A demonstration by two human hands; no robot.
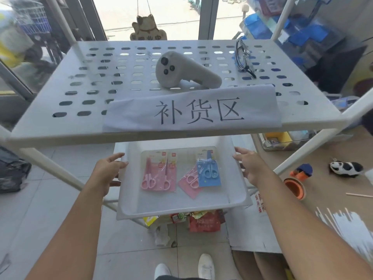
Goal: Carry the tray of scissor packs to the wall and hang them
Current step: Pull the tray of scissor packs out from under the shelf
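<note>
Both hands grip the shallow white plastic tray (182,207) by its long sides: the left hand (108,171) has its fingers curled on the left rim with the thumb below it, and the right hand (249,165) has its fingers spread and wrapped over the right rim. The tray sits on the lower level of a white metal rack, half under the perforated white top shelf (80,93).

Inside the tray lie 4 scissor packs. 2 pink scissor packs (158,174) lie side by side on the left, each with pink-handled scissors. On the right, a blue scissor pack (209,172) with blue-handled scissors partly overlaps a tilted pink pack (189,183). Small red brand marks sit on the pack headers, too small to read.

On the top shelf, a white paper sign (192,110) reads "补货区" in black. Behind it lie a grey handheld controller (186,70) and folded black-framed glasses (245,57).
</note>
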